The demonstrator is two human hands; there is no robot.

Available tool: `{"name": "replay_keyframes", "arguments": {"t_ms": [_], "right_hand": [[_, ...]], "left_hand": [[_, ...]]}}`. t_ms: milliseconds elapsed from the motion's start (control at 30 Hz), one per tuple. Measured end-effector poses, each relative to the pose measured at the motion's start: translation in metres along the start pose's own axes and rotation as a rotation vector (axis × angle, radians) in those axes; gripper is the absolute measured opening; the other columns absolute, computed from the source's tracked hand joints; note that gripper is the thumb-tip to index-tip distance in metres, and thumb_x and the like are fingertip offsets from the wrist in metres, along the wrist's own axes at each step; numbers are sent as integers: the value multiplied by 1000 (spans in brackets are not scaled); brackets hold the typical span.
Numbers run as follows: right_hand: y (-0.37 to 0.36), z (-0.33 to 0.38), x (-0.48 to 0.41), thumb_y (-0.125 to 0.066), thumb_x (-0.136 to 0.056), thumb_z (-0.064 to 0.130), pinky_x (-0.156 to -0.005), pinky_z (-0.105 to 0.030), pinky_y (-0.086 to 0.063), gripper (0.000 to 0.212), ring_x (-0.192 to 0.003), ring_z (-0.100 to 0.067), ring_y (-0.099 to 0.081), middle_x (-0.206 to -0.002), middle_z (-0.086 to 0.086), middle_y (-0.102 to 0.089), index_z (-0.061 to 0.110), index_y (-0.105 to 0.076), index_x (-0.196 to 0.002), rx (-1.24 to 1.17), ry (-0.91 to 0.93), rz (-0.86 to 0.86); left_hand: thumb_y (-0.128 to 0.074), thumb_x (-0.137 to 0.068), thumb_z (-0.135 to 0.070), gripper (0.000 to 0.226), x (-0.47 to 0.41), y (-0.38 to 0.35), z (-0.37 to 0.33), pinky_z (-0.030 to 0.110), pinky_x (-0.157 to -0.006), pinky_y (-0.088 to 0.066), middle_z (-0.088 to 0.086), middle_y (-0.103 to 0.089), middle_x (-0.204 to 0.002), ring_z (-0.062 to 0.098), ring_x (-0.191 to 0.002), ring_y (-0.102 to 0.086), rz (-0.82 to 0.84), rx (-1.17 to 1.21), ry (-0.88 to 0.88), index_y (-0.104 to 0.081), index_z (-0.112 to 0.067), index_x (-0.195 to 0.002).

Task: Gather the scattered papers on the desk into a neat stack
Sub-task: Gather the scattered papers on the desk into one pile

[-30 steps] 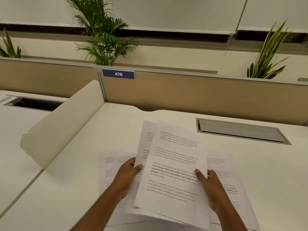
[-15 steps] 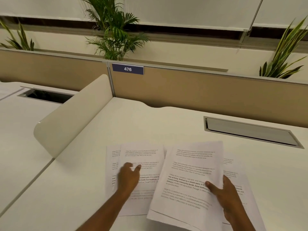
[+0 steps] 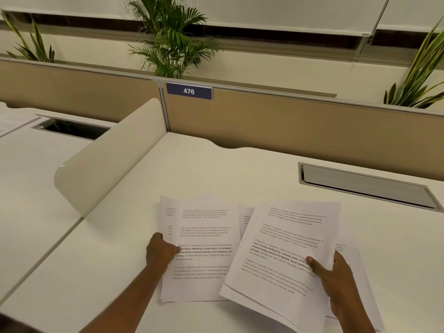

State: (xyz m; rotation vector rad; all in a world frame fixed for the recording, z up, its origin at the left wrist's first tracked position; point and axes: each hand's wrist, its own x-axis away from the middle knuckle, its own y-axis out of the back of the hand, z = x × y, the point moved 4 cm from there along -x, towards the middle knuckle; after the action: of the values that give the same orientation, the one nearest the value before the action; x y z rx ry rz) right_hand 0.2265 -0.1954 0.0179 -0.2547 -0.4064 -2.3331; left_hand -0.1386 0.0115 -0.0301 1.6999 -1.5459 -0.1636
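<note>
White printed sheets lie on the white desk (image 3: 216,169). My right hand (image 3: 334,277) grips a small bundle of papers (image 3: 283,248) at its right edge, thumb on top, held tilted just above the desk. My left hand (image 3: 161,251) pinches the left edge of the left sheets (image 3: 204,236), which overlap each other and lie flat. More loose sheets (image 3: 355,260) show from under the held bundle on the right.
A curved cream divider (image 3: 108,162) stands at the left of the desk. A tan partition (image 3: 300,126) with a "476" label (image 3: 189,91) closes the back. A grey cable flap (image 3: 365,186) sits at the back right. Plants stand behind the partition.
The bundle came down from upright in both hands to my right hand alone, moving right. My left hand went from flat on the left sheets to gripping their left edge.
</note>
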Motion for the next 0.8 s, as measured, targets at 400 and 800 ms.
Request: {"name": "replay_keyframes", "arguments": {"t_ms": [400,800], "right_hand": [[17,-12,-2,-73,-82,18,-83,-60,-53,49,-98,-41,-61,-120,-16,-62,14,-49,-125,14,-15,-94],[-44,7,14,-72,-82,14,-79,-36,-51,53,-99,-25,-61,-117,-6,-64,16,-51,-130,-39,111,140]], "left_hand": [[-62,-88,-3,35,-9,86,-1,36,-79,-47,24,-65,-118,26,-89,-61,7,353,-224,-59,1,-122],[-59,-90,-8,29,46,49,-53,26,-69,-59,7,-73,-106,18,-87,-73,493,558,-251,-61,-9,-119]]}}
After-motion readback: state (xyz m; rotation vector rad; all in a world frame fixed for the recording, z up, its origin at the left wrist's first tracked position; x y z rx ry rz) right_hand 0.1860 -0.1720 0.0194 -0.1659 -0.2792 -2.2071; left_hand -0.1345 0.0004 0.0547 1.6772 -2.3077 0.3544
